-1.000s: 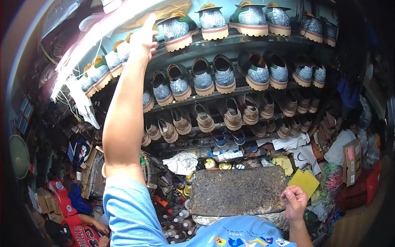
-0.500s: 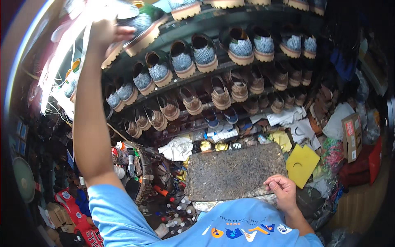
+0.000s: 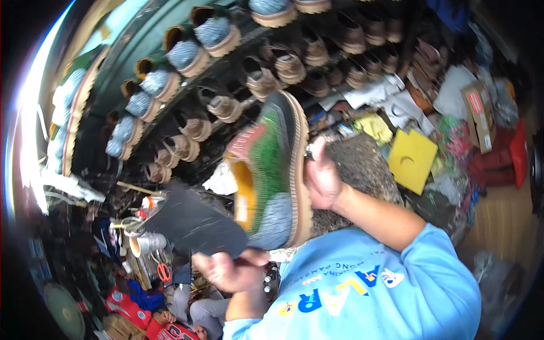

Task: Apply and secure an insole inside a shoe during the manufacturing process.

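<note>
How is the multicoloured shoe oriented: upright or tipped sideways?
Tipped sideways: the shoe has its opening facing left and its sole facing right, toward the right hand.

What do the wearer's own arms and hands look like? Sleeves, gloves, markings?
Light-blue fabric T-shirt with short sleeves and a multicoloured print on its front. The bare right forearm shows no watch or band. The left hand and right hand are ungloved; blur leaves small details, such as rings, unclear.
</note>
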`<state>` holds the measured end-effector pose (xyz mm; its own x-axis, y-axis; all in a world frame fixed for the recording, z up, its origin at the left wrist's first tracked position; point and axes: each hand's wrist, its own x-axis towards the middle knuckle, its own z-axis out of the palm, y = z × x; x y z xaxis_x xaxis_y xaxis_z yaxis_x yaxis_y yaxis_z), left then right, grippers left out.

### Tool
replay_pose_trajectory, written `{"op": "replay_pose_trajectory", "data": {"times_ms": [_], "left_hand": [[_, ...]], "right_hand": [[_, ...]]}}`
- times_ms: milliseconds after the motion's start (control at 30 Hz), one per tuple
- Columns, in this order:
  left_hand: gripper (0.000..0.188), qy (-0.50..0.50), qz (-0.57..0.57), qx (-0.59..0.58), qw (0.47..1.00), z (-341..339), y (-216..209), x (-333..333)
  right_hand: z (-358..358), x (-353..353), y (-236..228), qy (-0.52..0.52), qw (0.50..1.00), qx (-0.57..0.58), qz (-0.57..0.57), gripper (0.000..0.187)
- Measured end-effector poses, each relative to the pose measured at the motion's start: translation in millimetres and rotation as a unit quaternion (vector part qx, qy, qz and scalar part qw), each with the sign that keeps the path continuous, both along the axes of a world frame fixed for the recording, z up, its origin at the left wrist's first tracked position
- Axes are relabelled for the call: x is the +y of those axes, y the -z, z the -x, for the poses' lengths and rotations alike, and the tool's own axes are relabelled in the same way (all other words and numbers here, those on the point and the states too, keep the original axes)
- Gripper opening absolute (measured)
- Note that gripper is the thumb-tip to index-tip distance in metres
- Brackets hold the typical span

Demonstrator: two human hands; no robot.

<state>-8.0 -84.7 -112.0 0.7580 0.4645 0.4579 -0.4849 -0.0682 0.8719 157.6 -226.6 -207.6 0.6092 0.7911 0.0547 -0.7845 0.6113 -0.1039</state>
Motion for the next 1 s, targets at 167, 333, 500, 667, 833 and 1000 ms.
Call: {"op": "replay_pose_trajectory", "data": {"times_ms": [167,333,500,667,833,1000], "left_hand": [[0.028,-0.003,0.197,0.149,0.969,26.2,57.2,-40.0],[0.024,-0.007,0.342,0.308,0.888,26.2,84.1,10.6],[0.022,-0.049,0.192,0.515,0.834,45.6,112.0,38.5],[0.026,-0.104,-0.008,0.502,0.858,54.0,113.0,39.8],[0.013,-0.083,-0.294,0.523,0.795,59.4,123.4,53.7],[0.011,-0.061,-0.334,0.303,0.89,34.8,83.4,19.2]], "right_hand": [[9.4,-29.9,2.1,0.04,0.979,0.003,0.202,0.083],[9.8,-62.7,16.6,0.076,0.963,-0.021,0.258,0.069],[6.8,-77.4,22.2,0.079,0.967,-0.01,0.242,0.067],[-2.8,-88.8,46.9,0.075,0.965,-0.025,0.249,0.066],[-4.7,-90.0,49.2,0.102,0.967,-0.032,0.23,0.074],[-2.7,-91.1,52.0,0.081,0.963,-0.033,0.255,0.082]]}}
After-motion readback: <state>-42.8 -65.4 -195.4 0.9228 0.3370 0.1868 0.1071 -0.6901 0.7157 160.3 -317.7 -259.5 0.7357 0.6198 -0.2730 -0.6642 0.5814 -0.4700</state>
